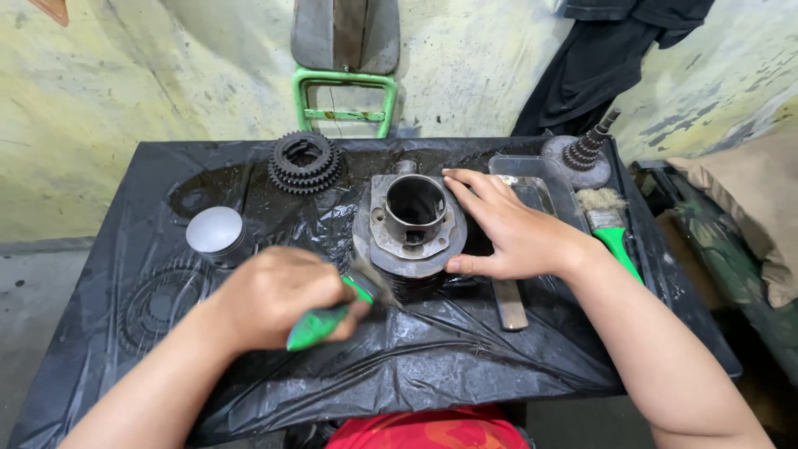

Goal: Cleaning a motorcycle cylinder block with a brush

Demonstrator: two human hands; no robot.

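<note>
A grey finned engine cylinder [411, 229] stands bore-up in the middle of a table covered with black plastic sheet [465, 366]. My right hand [507, 229] rests against the cylinder's right side, fingers spread over its top edge and thumb along its lower flank. My left hand [274, 295] is closed around a green-handled brush [320, 326], whose blurred bristles touch the cylinder's lower left side.
A stack of black gears [304, 162] lies behind the cylinder, a silver piston [215, 233] to the left. A clear tray [540, 187], a flat metal bar [509, 303], a second green-handled brush [613, 229] and a geared shaft part [582, 154] lie right. A green metal frame [345, 104] stands against the wall.
</note>
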